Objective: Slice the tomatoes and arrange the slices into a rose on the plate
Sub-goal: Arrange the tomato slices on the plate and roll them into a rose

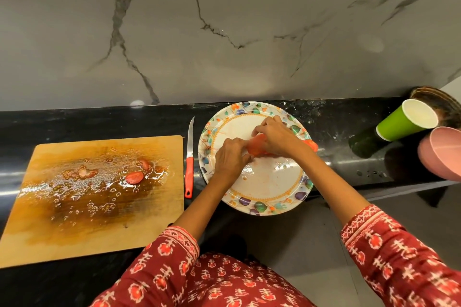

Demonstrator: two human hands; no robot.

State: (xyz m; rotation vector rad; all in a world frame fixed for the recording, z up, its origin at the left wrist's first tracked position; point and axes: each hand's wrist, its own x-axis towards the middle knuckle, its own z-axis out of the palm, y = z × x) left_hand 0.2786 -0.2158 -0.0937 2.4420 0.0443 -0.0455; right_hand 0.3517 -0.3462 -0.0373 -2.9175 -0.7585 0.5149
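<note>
A round plate (264, 182) with a coloured leaf-pattern rim sits on the black counter. Over its middle, both my hands close around a cluster of red tomato slices (257, 147). My left hand (230, 158) pinches the cluster from the left and my right hand (277, 138) curls over it from the right, hiding most of the slices. More tomato (311, 144) shows past my right wrist at the plate's right rim. A wet wooden cutting board (62, 227) lies to the left with a tomato end piece (134, 177) and scraps on it.
A knife with a red handle (189, 177) lies between board and plate, blade pointing away. A green paper cup (406, 119) and a pink bowl (441, 154) stand at the right. A marble wall rises behind the counter. The plate overhangs the counter's front edge.
</note>
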